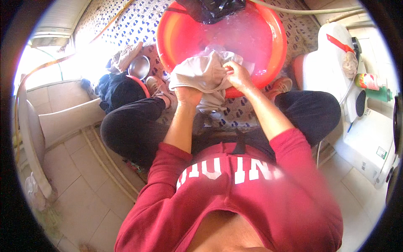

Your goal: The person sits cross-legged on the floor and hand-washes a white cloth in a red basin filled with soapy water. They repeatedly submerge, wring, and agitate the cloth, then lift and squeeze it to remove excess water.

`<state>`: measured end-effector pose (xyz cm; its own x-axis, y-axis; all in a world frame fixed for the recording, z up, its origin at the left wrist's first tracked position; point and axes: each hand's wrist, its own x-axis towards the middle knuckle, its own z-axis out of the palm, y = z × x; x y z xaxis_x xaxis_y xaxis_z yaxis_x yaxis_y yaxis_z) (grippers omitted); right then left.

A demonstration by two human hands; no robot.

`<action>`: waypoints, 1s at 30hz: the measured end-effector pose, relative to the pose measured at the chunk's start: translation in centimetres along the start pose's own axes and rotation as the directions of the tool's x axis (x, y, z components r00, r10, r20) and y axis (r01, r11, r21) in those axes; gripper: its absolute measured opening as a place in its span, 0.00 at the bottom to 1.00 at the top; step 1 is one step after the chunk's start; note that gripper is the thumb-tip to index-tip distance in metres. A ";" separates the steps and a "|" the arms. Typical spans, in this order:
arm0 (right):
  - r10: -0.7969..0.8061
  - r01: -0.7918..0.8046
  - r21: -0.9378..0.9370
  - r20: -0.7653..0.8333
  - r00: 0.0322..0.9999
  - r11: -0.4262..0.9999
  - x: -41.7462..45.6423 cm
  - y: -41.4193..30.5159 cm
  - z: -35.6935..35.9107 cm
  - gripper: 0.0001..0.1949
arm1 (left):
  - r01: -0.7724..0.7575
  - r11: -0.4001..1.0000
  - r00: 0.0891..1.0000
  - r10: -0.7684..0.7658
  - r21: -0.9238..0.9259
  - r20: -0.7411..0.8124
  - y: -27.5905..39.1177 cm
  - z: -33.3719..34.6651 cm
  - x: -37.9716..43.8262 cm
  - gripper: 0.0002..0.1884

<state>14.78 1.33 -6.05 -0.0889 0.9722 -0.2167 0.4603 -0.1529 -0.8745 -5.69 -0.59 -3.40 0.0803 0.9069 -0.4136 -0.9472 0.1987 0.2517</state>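
Note:
A pale grey garment (201, 74) is bunched over the near rim of a red plastic basin (278, 41). My left hand (188, 95) reaches under the garment's hem and bears it, its fingers covered by the cloth. With thumb and fingers, my right hand (237, 75) pinches a fold on the garment's right side. Part of the cloth hangs outside the basin towards me, while its far end reaches over the water (233, 37). Dark wet cloth (204, 11) lies at the basin's far edge.
Left of the basin are a metal bowl (139, 67), shoes (127, 56) and a heap of dark clothes (119, 91). To the right, a white appliance-like body (324, 72) carries a red-handled brush (340, 43); bottles (368, 81) and a white box (368, 141) stand beyond. A hose (308, 12) crosses behind.

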 end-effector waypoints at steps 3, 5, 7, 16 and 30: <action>-0.126 0.142 -0.243 0.082 0.989 0.959 2.3 10.2 2.4 0.14 | 0.023 1.000 1.000 -0.023 0.007 0.006 -0.1 1.3 0.0 0.29; -0.177 0.268 -0.558 0.213 0.961 0.785 0.8 6.7 3.1 0.13 | -0.002 1.000 1.000 0.002 -0.001 0.016 1.2 1.0 -0.9 0.30; 0.021 0.007 -0.157 0.176 0.984 0.988 0.7 7.7 2.8 0.14 | 0.025 1.000 0.999 -0.024 -0.004 0.035 1.7 2.2 -1.2 0.31; -0.325 0.341 0.049 -0.207 0.923 0.939 0.4 -10.2 -0.3 0.11 | -0.318 0.948 0.945 0.317 -0.008 0.081 6.5 -1.2 8.6 0.19; -0.450 0.434 0.230 0.020 0.893 0.871 -3.2 -17.1 8.4 0.10 | 0.134 0.824 0.991 -0.102 0.551 -0.088 0.2 -4.8 4.8 0.17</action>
<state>-0.27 -0.66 5.95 -0.3038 0.9333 0.1913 0.1593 0.2477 -0.9556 -7.00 2.01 -9.56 0.1485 0.8457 -0.5125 -0.5988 0.4894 0.6340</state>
